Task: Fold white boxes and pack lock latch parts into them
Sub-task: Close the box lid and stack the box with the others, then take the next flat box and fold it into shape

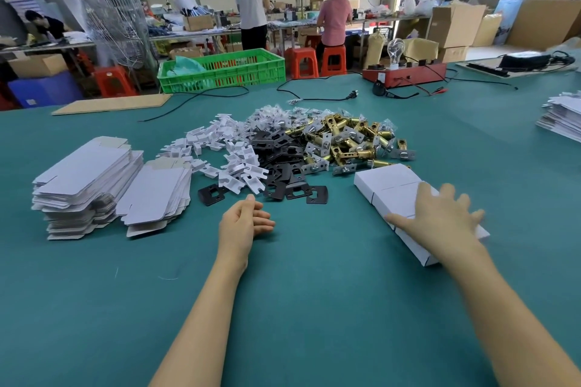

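Done: a few closed boxes point(390, 188) lay right of centre.
Left: flat blanks point(91, 173) and latches point(349, 138) remained piled.
Hands: left hand point(243, 218) released, empty; right hand point(440, 217) spread on boxes.

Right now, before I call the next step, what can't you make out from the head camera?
- Closed white boxes: contents unseen; the right hand covers the nearest one.
- Small clear bags: contents too small to identify.
- Flat box blanks: count unclear, sheets overlap.
- Left hand: palm side hidden.
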{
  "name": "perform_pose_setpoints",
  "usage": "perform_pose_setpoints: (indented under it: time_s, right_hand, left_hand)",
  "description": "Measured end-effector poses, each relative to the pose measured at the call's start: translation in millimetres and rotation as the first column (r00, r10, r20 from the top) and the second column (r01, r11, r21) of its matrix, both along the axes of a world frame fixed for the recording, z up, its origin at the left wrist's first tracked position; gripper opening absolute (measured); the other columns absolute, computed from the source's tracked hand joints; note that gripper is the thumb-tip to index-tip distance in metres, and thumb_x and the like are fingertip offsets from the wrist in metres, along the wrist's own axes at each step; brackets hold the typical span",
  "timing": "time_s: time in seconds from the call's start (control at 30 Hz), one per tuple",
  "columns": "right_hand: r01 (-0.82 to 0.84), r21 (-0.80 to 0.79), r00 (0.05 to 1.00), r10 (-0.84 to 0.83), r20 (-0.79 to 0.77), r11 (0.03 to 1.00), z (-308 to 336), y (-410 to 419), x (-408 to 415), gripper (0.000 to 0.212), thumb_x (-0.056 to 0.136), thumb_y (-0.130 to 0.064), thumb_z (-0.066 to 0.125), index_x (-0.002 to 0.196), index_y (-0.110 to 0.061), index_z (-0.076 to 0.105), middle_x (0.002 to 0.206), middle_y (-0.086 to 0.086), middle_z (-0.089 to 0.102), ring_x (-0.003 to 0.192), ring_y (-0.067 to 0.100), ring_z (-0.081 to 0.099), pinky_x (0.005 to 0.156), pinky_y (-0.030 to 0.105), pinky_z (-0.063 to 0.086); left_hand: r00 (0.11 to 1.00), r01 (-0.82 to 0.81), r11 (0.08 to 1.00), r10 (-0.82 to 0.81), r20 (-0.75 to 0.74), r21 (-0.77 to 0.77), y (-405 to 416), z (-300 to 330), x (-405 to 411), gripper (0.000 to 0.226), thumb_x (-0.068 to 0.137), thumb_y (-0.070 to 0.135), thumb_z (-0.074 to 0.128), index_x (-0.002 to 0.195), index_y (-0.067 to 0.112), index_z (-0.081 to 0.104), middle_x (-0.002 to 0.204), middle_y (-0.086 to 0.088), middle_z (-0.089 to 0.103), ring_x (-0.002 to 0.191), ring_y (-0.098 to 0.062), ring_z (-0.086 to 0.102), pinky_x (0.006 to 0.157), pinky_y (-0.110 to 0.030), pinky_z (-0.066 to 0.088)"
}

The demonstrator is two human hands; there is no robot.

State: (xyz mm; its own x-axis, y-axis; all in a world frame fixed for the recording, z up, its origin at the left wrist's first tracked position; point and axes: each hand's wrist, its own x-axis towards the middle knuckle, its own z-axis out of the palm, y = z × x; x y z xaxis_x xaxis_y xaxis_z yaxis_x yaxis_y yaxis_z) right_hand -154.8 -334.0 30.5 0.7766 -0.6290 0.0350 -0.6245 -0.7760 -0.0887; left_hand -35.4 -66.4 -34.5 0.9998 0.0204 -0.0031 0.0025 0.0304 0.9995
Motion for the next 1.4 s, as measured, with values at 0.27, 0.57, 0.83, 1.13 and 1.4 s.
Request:
perform_pose_setpoints:
  time_s: [0.27,0.57,0.83,1.13,1.4]
  right_hand:
    - [-0.414,0.392,0.89,0.274,0.364,0.822,-30.6,86.5,74.7,0.03,0.093,-0.033,0.052,0.073,-0.012,0.059,0.079,0.008,0.066,0.081,0.027,0.061,0.06,0.029,0.041]
    - [-0.347,0.364,0.889,0.179,0.422,0.865,-55.8,78.6,91.9,0.03,0.092,-0.036,0.049,0.077,-0.013,0.062,0.074,-0.002,0.063,0.071,0.015,0.055,0.052,0.025,0.033]
    - [-0.33,0.391,0.881,0.132,0.455,0.859,-60.5,77.0,96.0,0.031,0.091,-0.034,0.049,0.075,-0.01,0.062,0.074,0.001,0.064,0.066,0.015,0.052,0.053,0.027,0.034]
    - [-0.299,0.378,0.894,0.119,0.431,0.876,-62.2,79.8,99.3,0.03,0.09,-0.032,0.048,0.075,-0.011,0.062,0.075,0.003,0.065,0.062,0.014,0.049,0.052,0.026,0.033]
    - [-0.29,0.39,0.893,0.101,0.438,0.874,-62.0,80.0,101.0,0.028,0.089,-0.031,0.049,0.067,-0.016,0.054,0.064,-0.002,0.056,0.057,0.011,0.045,0.049,0.024,0.031]
  left_hand:
    - [1.0,-0.021,1.0,0.021,0.018,0.021,-0.5,3.5,-3.8,0.031,0.105,0.021,0.045,0.085,0.005,0.062,0.07,-0.01,0.066,0.055,-0.014,0.066,0.055,-0.023,0.054]
    - [0.982,-0.155,0.986,0.161,0.098,-0.067,8.1,20.0,-5.3,0.015,0.101,0.011,0.05,0.095,0.016,0.062,0.087,-0.004,0.068,0.069,-0.013,0.068,0.062,-0.027,0.057]
    - [0.846,-0.532,0.419,0.303,0.438,0.736,90.5,38.0,39.2,0.039,0.099,0.013,0.046,0.137,0.005,0.05,0.148,-0.014,0.044,0.132,-0.034,0.041,0.101,-0.043,0.033]
    - [0.971,-0.108,0.021,0.216,0.101,0.994,131.2,26.1,55.1,0.055,0.103,0.048,0.027,0.131,0.005,0.047,0.14,-0.012,0.047,0.134,-0.028,0.039,0.112,-0.057,0.022]
    - [0.961,-0.207,0.077,0.203,0.188,0.975,110.8,39.8,43.7,0.038,0.106,0.027,0.026,0.118,0.002,0.052,0.123,-0.02,0.057,0.118,-0.037,0.051,0.107,-0.045,0.029]
